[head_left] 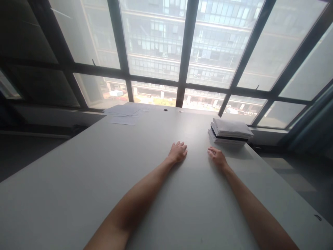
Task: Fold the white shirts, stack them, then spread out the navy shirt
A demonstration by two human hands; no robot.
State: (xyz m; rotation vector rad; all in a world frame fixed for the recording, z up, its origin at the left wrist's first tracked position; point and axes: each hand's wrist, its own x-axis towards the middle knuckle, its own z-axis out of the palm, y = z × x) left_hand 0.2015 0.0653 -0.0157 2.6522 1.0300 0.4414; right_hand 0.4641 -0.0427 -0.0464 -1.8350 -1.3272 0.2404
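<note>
Two bare forearms reach across a white table (pixel 104 180) toward a bright window. The left hand (pixel 178 151) lies palm down, fingers slightly spread, nothing held. Across a gap of bare tabletop, the right hand (pixel 218 158) points forward, its fingers loosely bent and drawn together; nothing shows in them, though at this small scale and in the glare it cannot be told how far they are closed. Just beyond those fingertips and to their right, apart from them, sits a stack of folded cloths (pixel 231 130), white with a dark layer, near the table's right edge, its long side running broadly left to right. The right hand is clearly the nearer. Loose papers (pixel 123 116) lie at the far left; behind stands the window (pixel 156 38).
</note>
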